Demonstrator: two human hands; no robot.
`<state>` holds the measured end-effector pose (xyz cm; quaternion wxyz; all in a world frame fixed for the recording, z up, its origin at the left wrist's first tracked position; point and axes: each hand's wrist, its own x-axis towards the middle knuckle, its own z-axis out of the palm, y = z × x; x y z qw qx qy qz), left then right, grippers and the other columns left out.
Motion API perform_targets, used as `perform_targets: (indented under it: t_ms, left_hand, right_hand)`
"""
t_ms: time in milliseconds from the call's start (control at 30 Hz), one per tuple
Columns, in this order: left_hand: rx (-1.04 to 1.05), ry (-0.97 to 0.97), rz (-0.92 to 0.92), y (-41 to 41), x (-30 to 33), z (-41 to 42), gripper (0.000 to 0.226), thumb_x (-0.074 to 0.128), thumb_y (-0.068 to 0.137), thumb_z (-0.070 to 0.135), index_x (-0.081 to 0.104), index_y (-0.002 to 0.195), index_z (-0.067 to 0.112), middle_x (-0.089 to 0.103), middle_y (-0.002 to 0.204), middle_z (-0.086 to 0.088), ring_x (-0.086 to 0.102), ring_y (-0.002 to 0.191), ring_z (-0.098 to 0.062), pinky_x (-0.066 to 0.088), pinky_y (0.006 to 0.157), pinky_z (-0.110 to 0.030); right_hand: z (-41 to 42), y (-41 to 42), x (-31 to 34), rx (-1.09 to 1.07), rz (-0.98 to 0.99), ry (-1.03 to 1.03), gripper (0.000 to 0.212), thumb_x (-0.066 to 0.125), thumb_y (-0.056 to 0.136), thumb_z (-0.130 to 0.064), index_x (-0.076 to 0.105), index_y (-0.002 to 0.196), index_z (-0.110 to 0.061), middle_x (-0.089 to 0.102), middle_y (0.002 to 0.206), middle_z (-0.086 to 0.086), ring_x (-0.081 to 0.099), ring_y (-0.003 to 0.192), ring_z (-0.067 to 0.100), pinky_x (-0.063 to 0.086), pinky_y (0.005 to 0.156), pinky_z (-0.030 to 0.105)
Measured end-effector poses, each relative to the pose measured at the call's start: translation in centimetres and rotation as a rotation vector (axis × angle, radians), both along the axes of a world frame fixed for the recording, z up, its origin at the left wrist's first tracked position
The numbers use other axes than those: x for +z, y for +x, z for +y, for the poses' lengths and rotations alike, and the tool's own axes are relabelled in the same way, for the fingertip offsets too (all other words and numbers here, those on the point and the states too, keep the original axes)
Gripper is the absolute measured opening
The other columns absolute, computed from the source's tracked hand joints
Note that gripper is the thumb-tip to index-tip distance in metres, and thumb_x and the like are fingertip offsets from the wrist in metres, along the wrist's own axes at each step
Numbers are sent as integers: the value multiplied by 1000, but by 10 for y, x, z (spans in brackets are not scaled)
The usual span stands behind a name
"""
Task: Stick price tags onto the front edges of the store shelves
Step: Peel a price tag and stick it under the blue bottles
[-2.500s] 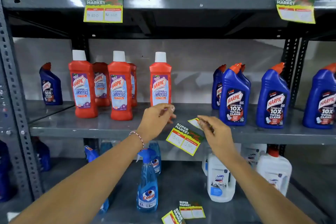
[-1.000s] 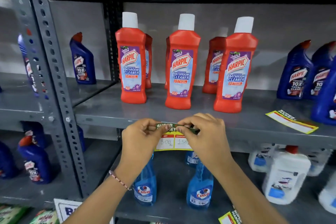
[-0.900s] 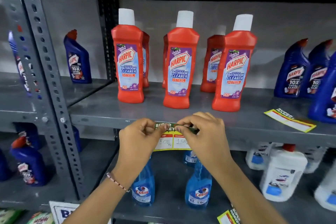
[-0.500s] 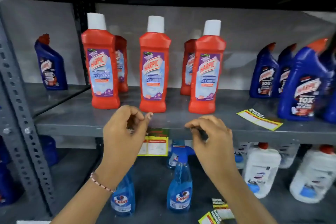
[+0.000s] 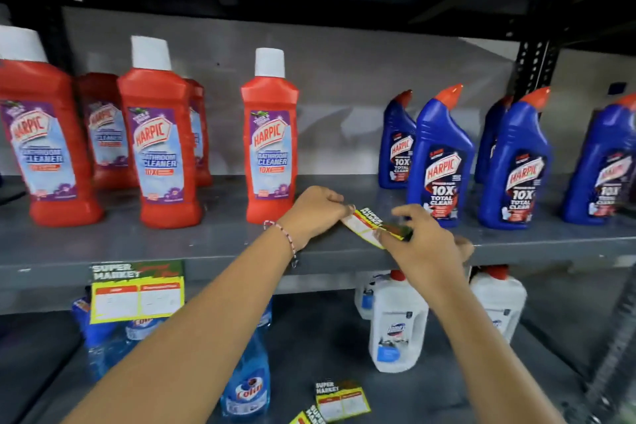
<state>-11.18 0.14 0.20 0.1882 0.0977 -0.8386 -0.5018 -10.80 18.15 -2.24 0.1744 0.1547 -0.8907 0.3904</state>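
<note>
**Desk:** What sits nearest the lens?

**Photographer:** Loose tags (image 5: 342, 401) lie flat on the lower shelf (image 5: 309, 337), between a blue spray bottle (image 5: 246, 385) and a white jug (image 5: 395, 327).

**Desk:** And one level up?

**Photographer:** A stuck tag (image 5: 137, 289) hangs from the front edge of the middle shelf (image 5: 206, 244), left of the person's forearms.

**Desk:** The hands?

**Photographer:** Both reach onto that shelf. The left hand (image 5: 315, 210) has its grip pinched on the left end of a price tag (image 5: 366, 224). The right hand (image 5: 423, 244) has its grip pinched on the other end. The tag sits slanted over the shelf top, just behind the front edge. I cannot tell whether it touches the shelf.

**Desk:** Behind them?

**Photographer:** Red bottles (image 5: 270, 138) stand upright at left and blue bottles (image 5: 442, 162) at right, just beyond the tag.
</note>
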Motion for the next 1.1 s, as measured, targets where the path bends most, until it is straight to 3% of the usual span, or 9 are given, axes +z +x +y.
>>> perform_targets:
  t_ms: [67, 133, 233, 300, 467, 733, 867, 967, 1100]
  left_hand:
    - [-19, -10, -5, -5, 0, 5, 36, 75, 80, 12, 70, 113, 1, 73, 110, -13, 64, 91, -16, 46, 82, -23]
    - [-49, 53, 34, -1, 0, 5, 27, 74, 79, 2, 73, 107, -1, 76, 100, -15, 65, 82, -14, 50, 78, -22]
    - [-116, 214, 91, 14, 3, 3, 18, 74, 81, 4, 73, 99, 1, 72, 83, -11, 56, 54, -3, 41, 49, -16]
    - [-154, 190, 76, 27, 6, 11, 15, 75, 81, 9, 73, 96, 5, 72, 81, -8, 50, 49, -2, 34, 46, -17]
    - [-123, 94, 81, 48, 5, 58, 10, 78, 79, 12, 71, 82, 6, 66, 57, -3, 44, 32, -6, 35, 31, -17]
    - [-92, 229, 84, 20, -18, 162, 8, 69, 85, -1, 63, 81, 1, 67, 68, -17, 67, 42, -21, 60, 45, -30]
    - [-6, 158, 121, -3, -34, 198, 13, 71, 85, 3, 63, 75, 5, 72, 67, -15, 75, 58, -32, 64, 62, -48]
    - [35, 102, 126, -14, -40, 219, 8, 72, 85, 8, 66, 81, 4, 76, 77, -19, 76, 57, -26, 65, 64, -44]
    - [68, 68, 132, -22, -45, 237, 8, 71, 86, 8, 66, 83, 2, 74, 81, -24, 75, 54, -19, 62, 54, -27]
  right_hand:
    - [1, -6, -2, 83, -12, -126, 36, 74, 79, -36, 59, 112, -35, 66, 100, -15, 60, 100, 13, 25, 97, 36]
    - [2, -10, -6, 199, -7, -322, 40, 81, 72, -22, 62, 104, -37, 68, 101, -18, 65, 97, 10, 42, 100, 41]
    - [7, -10, -9, 315, -4, -531, 43, 78, 74, -2, 66, 100, -34, 72, 103, -11, 71, 89, 12, 59, 80, 50]
    - [17, -9, -10, 370, 8, -621, 42, 73, 78, 4, 68, 100, -32, 74, 104, -6, 73, 89, 14, 61, 78, 51]
    - [71, -22, -22, 460, 7, -557, 44, 74, 81, 2, 69, 104, -35, 75, 107, -4, 72, 97, 13, 60, 82, 48]
    - [157, -57, -38, 345, 85, -440, 41, 81, 75, -8, 71, 102, -36, 70, 108, -6, 69, 90, 27, 59, 77, 50]
    - [190, -79, -44, 319, 137, -406, 40, 80, 76, -7, 71, 101, -36, 67, 109, -10, 66, 90, 12, 56, 80, 27]
    - [206, -90, -48, 311, 176, -393, 39, 80, 76, -9, 70, 100, -38, 65, 106, -11, 65, 90, 6, 51, 74, 11]
    - [218, -103, -56, 314, 174, -443, 37, 80, 76, -9, 70, 99, -36, 67, 105, -7, 66, 92, 12, 54, 76, 24]
